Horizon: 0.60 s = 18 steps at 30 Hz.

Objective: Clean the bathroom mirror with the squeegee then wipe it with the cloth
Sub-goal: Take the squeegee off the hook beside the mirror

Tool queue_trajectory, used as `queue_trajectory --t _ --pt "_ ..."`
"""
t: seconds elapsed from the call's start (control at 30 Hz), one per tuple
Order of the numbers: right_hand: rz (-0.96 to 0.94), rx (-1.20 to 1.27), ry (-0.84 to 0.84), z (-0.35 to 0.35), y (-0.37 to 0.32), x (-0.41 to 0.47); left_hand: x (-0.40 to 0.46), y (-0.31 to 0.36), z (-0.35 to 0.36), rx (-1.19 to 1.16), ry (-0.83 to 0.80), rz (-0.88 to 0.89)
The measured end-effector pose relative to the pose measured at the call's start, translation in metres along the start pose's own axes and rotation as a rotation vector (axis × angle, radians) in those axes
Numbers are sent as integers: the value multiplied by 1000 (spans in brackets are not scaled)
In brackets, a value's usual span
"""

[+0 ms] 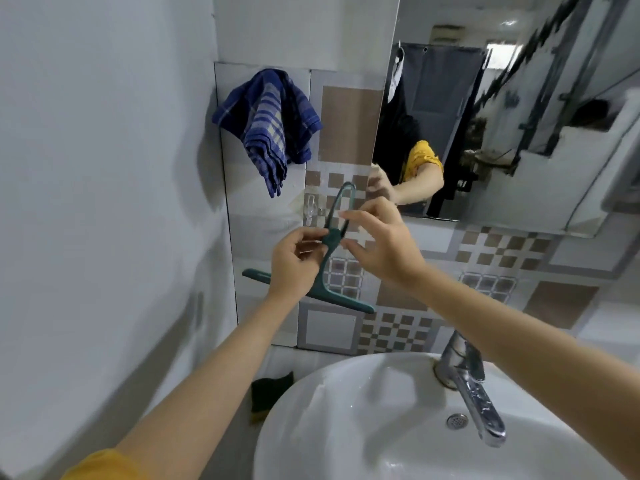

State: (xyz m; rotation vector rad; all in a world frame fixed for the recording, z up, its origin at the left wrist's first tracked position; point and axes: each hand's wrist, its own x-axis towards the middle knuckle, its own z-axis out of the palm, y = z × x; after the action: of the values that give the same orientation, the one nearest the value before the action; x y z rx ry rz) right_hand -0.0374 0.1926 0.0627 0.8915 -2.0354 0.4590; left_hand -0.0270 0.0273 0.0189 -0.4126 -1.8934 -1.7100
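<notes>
A teal squeegee [327, 268] hangs blade-down in front of the tiled wall, its loop handle pointing up. My left hand [296, 263] pinches it at the neck below the loop. My right hand [379, 244] hovers just right of the handle with fingers spread, its fingertips at the loop; whether they touch it is unclear. A blue checked cloth [268, 123] hangs on the wall at upper left. The mirror [519, 116] fills the upper right and reflects my arm.
A white basin [363, 420] with a chrome tap [474, 386] sits below. A clear wall hook [310, 207] is stuck to the tiles behind the squeegee. A dark sponge [270, 393] lies left of the basin. A plain wall bounds the left side.
</notes>
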Motion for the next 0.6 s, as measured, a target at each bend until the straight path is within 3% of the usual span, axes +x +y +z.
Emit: queue_trajectory --t 0.07,0.17,0.37,0.6 --pt "-134 -138 1 -25 4 3 1 12 5 -4 -90 18" --pt "-291 -241 -154 -64 8 10 -1 29 17 25 -197 32" --pt "-261 -148 -414 -127 17 9 -11 68 48 16 -289 97" --pt "-277 -198 -383 -178 40 -2 -14 103 89 -49 -228 113"
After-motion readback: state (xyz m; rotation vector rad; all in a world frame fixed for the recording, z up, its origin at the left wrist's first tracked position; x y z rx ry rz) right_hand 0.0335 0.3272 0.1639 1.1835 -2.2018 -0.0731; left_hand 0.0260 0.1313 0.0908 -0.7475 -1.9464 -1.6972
